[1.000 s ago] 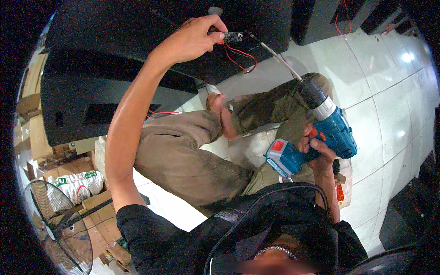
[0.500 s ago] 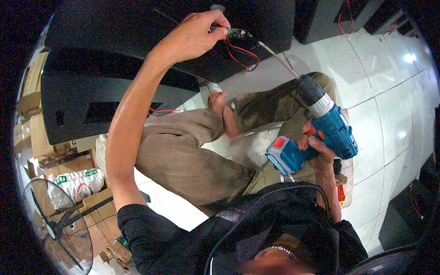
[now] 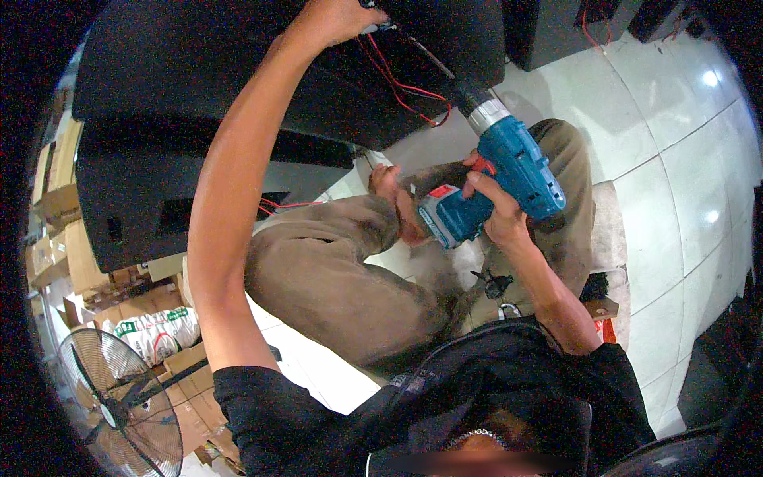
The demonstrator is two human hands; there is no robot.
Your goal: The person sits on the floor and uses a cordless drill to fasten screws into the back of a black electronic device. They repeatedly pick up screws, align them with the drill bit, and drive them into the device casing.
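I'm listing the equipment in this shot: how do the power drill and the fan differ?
The power drill is mainly blue, while the fan looks mostly black. The power drill has a solid body; the fan has a round wire guard. The right hand grips the power drill; neither hand touches the fan. Both have black parts.

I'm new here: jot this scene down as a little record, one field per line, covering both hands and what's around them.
Left hand: up at the black cabinet, the hand partly cut off by the picture's top edge; its exact grip is unclear
Right hand: wrapped around a drill's handle
Tool: blue cordless drill, long bit pointing toward the left hand
Wires: red loop hanging beside the cabinet
Floor: pale tiles
Far left: standing fan, white bag, cardboard
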